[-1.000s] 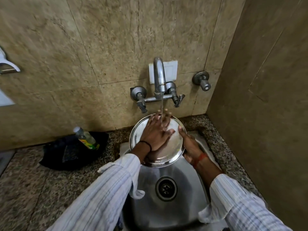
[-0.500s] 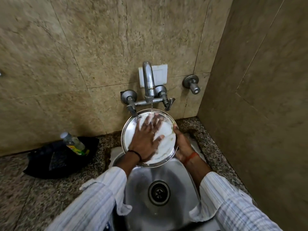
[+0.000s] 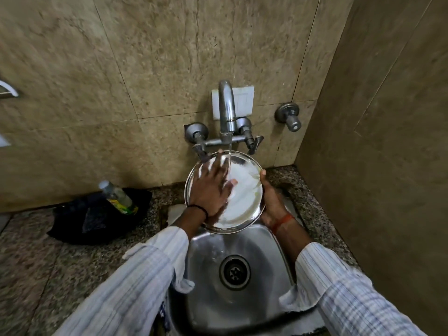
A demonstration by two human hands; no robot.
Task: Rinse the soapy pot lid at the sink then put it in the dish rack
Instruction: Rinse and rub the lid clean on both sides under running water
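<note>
A round steel pot lid, streaked with white suds, is tilted over the back of the steel sink. A thin stream falls from the wall tap onto its upper middle. My right hand grips the lid's right rim, thumb over the edge. My left hand lies flat on the lid's left half, fingers spread and reaching toward the top rim. No dish rack is in view.
A black cloth with a small clear bottle on it lies on the granite counter left of the sink. A tiled wall stands close on the right. A second valve sticks out right of the tap.
My left hand has slid from the lid's centre toward its upper left, uncovering more soapy surface under the stream. The right hand keeps its hold on the rim.
</note>
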